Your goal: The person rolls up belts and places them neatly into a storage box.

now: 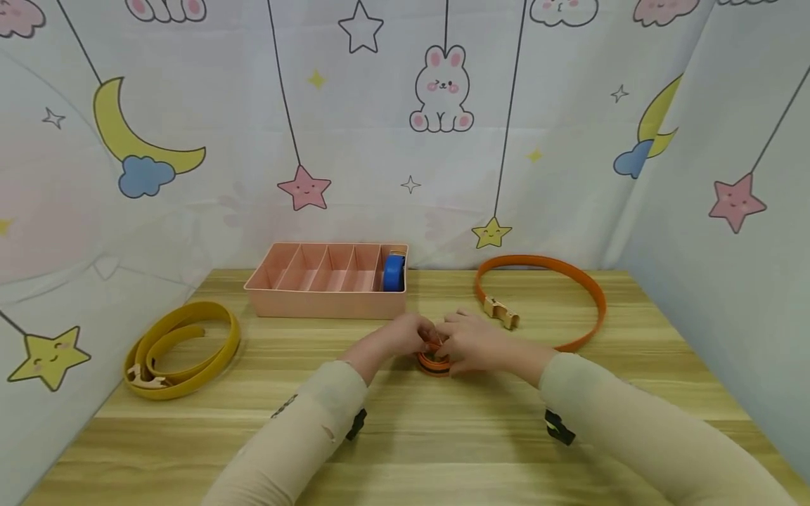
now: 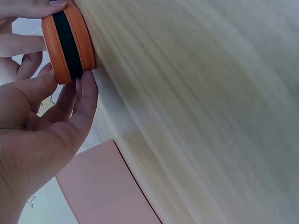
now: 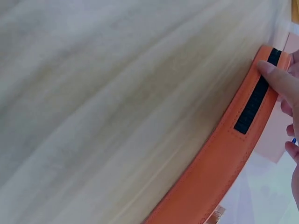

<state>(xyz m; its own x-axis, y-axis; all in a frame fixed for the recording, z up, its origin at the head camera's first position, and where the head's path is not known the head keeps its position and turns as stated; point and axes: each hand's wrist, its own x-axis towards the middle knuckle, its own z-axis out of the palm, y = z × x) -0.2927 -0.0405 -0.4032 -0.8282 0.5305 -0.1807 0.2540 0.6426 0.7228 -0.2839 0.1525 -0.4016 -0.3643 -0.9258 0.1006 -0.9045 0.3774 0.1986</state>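
While hands [image 1: 408,334] [image 1: 473,342] hold a part-coiled orange belt [image 2: 69,44], pink box [image 1: 329,305] beyond

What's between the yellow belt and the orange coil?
Head view: from the yellow belt, bare tabletop, then left wrist and left hand, gripping the orange coil.

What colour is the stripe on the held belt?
A black stripe on the orange belt, clearest in the left wrist view.

Passable between sleeves [image 1: 297,436] at the table's [image 1: 443,457] near edge. Blocked by pink box [image 1: 329,306] along far edge, yellow belt [image 1: 202,375] at left edge, orange belt [image 1: 585,282] near far-right corner.
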